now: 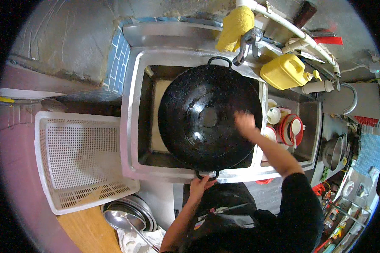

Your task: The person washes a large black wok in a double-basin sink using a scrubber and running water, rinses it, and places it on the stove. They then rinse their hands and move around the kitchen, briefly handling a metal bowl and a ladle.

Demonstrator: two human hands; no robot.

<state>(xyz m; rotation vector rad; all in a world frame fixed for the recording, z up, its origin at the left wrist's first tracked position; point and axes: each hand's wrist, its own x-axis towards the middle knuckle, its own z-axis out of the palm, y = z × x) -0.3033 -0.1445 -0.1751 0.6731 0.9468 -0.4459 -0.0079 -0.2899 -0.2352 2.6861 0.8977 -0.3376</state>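
Note:
A large black two-handled wok (209,151) rests across the left basin of the steel sink (131,126), with its underside facing up. My left hand (200,189) grips the loop handle (218,175) at the near rim. Over the right part of the wok is my right hand (245,123), blurred; whether it touches the surface or has something in it cannot be told. The far loop handle (220,58) lies close to the chrome faucet (248,44).
Bowls and red-rimmed plates (283,129) fill part of the right basin. A yellow jug (283,71) and a yellow towel (236,28) are behind the sink. At left stand a white perforated basket (82,151) and stacked metal bowls (139,205) with a ladle (125,219).

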